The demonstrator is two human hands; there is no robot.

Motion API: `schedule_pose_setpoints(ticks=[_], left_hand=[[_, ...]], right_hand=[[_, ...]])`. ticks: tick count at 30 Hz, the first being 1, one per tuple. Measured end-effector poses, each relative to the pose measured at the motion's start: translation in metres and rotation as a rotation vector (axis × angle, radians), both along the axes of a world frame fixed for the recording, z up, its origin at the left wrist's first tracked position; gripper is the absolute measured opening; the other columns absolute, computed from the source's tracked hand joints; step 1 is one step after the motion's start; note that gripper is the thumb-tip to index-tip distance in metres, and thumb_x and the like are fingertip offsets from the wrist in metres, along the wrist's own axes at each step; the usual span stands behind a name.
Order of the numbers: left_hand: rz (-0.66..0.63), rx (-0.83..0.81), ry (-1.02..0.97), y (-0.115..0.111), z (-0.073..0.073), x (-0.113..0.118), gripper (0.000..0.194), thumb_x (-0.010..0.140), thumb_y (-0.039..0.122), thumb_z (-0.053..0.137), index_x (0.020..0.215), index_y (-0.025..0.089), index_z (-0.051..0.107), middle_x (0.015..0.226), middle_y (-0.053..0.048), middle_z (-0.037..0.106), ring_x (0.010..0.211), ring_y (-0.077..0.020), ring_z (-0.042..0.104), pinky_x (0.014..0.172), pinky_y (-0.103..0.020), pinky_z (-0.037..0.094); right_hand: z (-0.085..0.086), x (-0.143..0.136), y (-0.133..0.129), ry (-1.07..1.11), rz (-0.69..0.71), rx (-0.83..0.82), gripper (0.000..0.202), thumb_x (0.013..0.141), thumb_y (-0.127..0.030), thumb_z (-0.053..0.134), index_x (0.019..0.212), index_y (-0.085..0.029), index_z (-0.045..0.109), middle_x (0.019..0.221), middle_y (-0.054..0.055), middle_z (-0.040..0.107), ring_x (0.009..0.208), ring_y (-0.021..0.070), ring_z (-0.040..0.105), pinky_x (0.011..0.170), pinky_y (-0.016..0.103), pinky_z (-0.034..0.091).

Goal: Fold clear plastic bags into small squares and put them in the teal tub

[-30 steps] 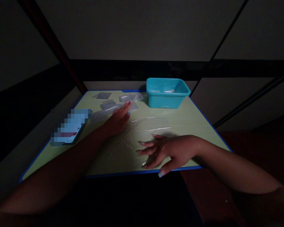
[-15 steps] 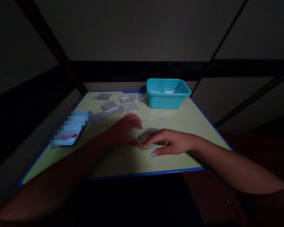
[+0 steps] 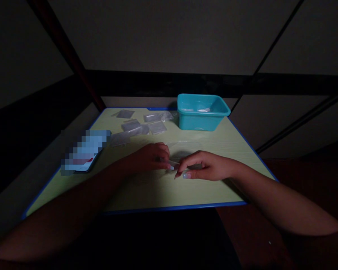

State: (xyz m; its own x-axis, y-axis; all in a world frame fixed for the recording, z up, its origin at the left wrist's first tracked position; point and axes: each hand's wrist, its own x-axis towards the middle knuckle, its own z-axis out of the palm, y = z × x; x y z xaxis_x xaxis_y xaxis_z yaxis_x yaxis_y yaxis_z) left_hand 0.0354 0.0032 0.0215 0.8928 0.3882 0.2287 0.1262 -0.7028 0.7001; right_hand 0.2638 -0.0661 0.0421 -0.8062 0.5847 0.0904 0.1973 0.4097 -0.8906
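My left hand (image 3: 153, 157) is closed on a small clear plastic packet (image 3: 173, 164), its thumb along the near side and most of the packet hidden by the fingers. Just right of it is my right hand (image 3: 210, 165), palm down, with bent fingers and thumb apart. Its index fingertip is close to the packet's right end; whether it touches I cannot tell. A thin transparent plastic sheet or bag (image 3: 186, 144) lies flat on the table behind both hands, hard to make out.
Several clear plastic packets (image 3: 157, 127) lie scattered at the table's back left. A turquoise bin (image 3: 199, 122) with something pale inside stands at the back right. A phone (image 3: 87, 152) with a lit, blurred screen lies at the left edge. The pale table (image 3: 186, 195) has a blue rim.
The crumpled plastic between my hands now shows as a small flat piece, mostly under my left hand. My left thumb has come forward into view. My right index finger has drawn off the plastic.
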Motion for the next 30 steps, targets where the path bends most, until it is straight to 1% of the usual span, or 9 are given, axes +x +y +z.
schedule_pose_setpoints(ticks=[5, 8, 10, 12, 15, 19, 24, 27, 30], left_hand=[[0.001, -0.012, -0.004, 0.000, 0.000, -0.004, 0.045, 0.092, 0.049, 0.046, 0.068, 0.017, 0.065, 0.076, -0.003, 0.057, 0.072, -0.0142, 0.055, 0.069, -0.025, 0.041], [0.065, -0.023, -0.039, 0.000, 0.000, -0.004, 0.052, 0.093, 0.055, 0.038, 0.071, 0.015, 0.063, 0.075, -0.004, 0.058, 0.072, -0.0154, 0.055, 0.071, -0.027, 0.041], [0.114, -0.050, -0.043, 0.000, 0.000, -0.003, 0.049, 0.090, 0.058, 0.042, 0.076, 0.015, 0.063, 0.077, -0.004, 0.059, 0.073, -0.0160, 0.056, 0.070, -0.027, 0.041], [0.136, -0.075, -0.014, -0.001, 0.001, -0.001, 0.043, 0.081, 0.058, 0.056, 0.081, 0.016, 0.063, 0.080, -0.003, 0.061, 0.075, -0.0165, 0.057, 0.070, -0.027, 0.042], [0.174, -0.105, 0.064, -0.004, 0.002, 0.001, 0.035, 0.069, 0.045, 0.073, 0.089, 0.018, 0.063, 0.080, 0.000, 0.062, 0.076, -0.0161, 0.059, 0.070, -0.026, 0.042], [0.168, -0.219, 0.034, -0.006, 0.001, 0.001, 0.028, 0.075, 0.032, 0.067, 0.099, 0.020, 0.059, 0.075, 0.003, 0.063, 0.073, -0.0140, 0.059, 0.069, -0.025, 0.042], [0.157, -0.485, -0.084, -0.006, -0.005, -0.001, 0.026, 0.083, 0.038, 0.060, 0.097, 0.018, 0.055, 0.067, 0.002, 0.064, 0.063, -0.0137, 0.061, 0.064, -0.026, 0.045], [0.175, -0.502, -0.103, -0.006, -0.006, -0.002, 0.031, 0.087, 0.045, 0.054, 0.099, 0.017, 0.055, 0.065, 0.001, 0.063, 0.061, -0.0135, 0.060, 0.063, -0.026, 0.046], [0.135, -0.455, -0.111, -0.005, -0.004, -0.002, 0.034, 0.086, 0.047, 0.056, 0.102, 0.017, 0.056, 0.075, -0.001, 0.062, 0.070, -0.0139, 0.060, 0.067, -0.026, 0.046]], right_hand=[[-0.003, 0.001, 0.002, -0.036, -0.011, 0.019, 0.026, 0.089, -0.022, 0.058, 0.109, -0.007, 0.066, 0.107, 0.014, 0.070, 0.101, 0.0164, 0.064, 0.090, 0.032, 0.048], [-0.005, 0.001, 0.002, -0.058, -0.033, 0.041, 0.027, 0.089, -0.023, 0.058, 0.110, -0.010, 0.067, 0.107, 0.011, 0.071, 0.099, 0.0149, 0.065, 0.088, 0.030, 0.049], [-0.006, 0.002, 0.002, -0.058, -0.037, 0.039, 0.028, 0.088, -0.024, 0.058, 0.110, -0.009, 0.067, 0.106, 0.011, 0.071, 0.098, 0.0144, 0.065, 0.087, 0.028, 0.049], [-0.006, 0.002, 0.002, -0.055, -0.033, 0.032, 0.028, 0.089, -0.024, 0.058, 0.111, -0.008, 0.066, 0.106, 0.011, 0.071, 0.097, 0.0140, 0.065, 0.086, 0.028, 0.049], [-0.006, 0.002, 0.002, -0.060, -0.039, 0.026, 0.028, 0.088, -0.024, 0.059, 0.111, -0.010, 0.066, 0.106, 0.009, 0.071, 0.096, 0.0134, 0.065, 0.085, 0.027, 0.049], [-0.007, 0.004, 0.005, -0.087, -0.074, 0.043, 0.033, 0.088, -0.026, 0.059, 0.115, -0.009, 0.064, 0.108, 0.011, 0.070, 0.097, 0.0149, 0.065, 0.086, 0.029, 0.049], [-0.008, 0.006, 0.007, -0.101, -0.062, 0.021, 0.033, 0.088, -0.026, 0.058, 0.116, -0.008, 0.064, 0.109, 0.010, 0.070, 0.099, 0.0150, 0.064, 0.088, 0.029, 0.048], [-0.010, 0.006, 0.008, -0.091, -0.062, 0.009, 0.032, 0.088, -0.026, 0.059, 0.114, -0.009, 0.066, 0.106, 0.009, 0.071, 0.095, 0.0142, 0.065, 0.085, 0.028, 0.049], [-0.011, 0.005, 0.008, -0.082, -0.070, 0.005, 0.032, 0.087, -0.027, 0.060, 0.114, -0.010, 0.066, 0.106, 0.010, 0.071, 0.093, 0.0138, 0.065, 0.084, 0.028, 0.049]])
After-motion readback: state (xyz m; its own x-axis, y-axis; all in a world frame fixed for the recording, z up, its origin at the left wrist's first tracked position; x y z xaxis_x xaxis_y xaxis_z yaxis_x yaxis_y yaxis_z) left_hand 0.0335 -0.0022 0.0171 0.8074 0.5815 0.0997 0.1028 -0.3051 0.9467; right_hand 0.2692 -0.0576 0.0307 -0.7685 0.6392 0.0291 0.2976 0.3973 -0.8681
